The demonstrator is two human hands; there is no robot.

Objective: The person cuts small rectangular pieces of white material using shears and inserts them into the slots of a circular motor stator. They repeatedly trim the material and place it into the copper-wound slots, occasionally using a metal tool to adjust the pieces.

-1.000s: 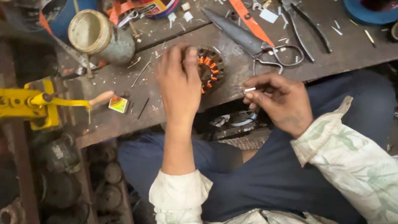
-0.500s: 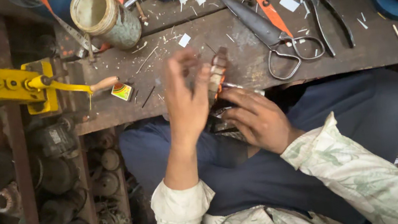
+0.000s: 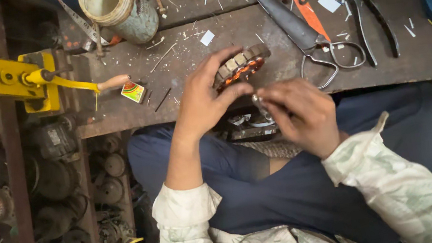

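I am sitting at the dark, scratched metal worktop (image 3: 248, 29), which is carrying a yellow hand-cranked winding tool (image 3: 13, 80) at its left end, a grimy open tin can (image 3: 117, 10) at the back and large grey steel scissors (image 3: 304, 33) just right of my hands. My left hand (image 3: 205, 103) is gripping the round motor stator with copper-orange windings (image 3: 241, 66), lifting it tilted over the worktop's near edge, fingers wrapped around its rim. My right hand (image 3: 300, 114) is pinching a small metal piece (image 3: 257, 100) just below the stator, fingers narrowed tightly together.
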